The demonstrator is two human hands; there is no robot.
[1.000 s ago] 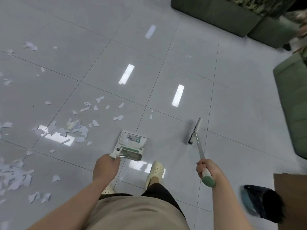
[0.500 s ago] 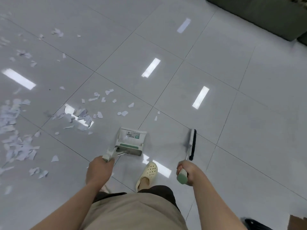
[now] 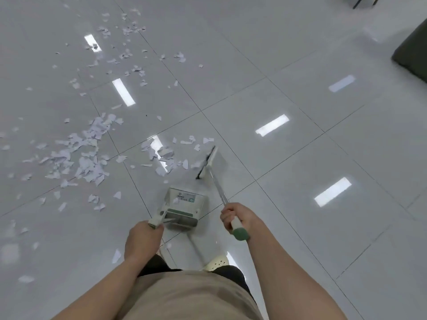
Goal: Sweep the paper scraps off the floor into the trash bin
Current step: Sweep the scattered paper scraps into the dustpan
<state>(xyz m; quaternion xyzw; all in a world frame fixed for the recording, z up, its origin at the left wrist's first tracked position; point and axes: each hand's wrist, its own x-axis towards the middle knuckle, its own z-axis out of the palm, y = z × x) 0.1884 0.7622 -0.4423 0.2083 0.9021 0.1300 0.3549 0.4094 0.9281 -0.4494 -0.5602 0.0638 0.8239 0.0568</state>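
Paper scraps (image 3: pixel 87 155) scattered on floor (image 3: pixel 288 158), left and ahead. Left hand (image 3: pixel 142 241) grips dustpan (image 3: pixel 184 204) handle; right hand (image 3: pixel 239 217) grips broom (image 3: pixel 208 161) handle, head beside scraps.

One broom (image 3: pixel 209 163), one dustpan (image 3: pixel 184 205), two hands and one shoe (image 3: pixel 217 264) are showing, while paper scraps (image 3: pixel 85 155), too many to count, are lying scattered.

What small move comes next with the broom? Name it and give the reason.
Probably a short pull of the broom head toward the dustpan. The right hand grips the broom handle, the left hand holds the dustpan by its handle, and the nearest paper scraps lie just left of the bristles, beyond the pan, which so far holds only a scrap or so.
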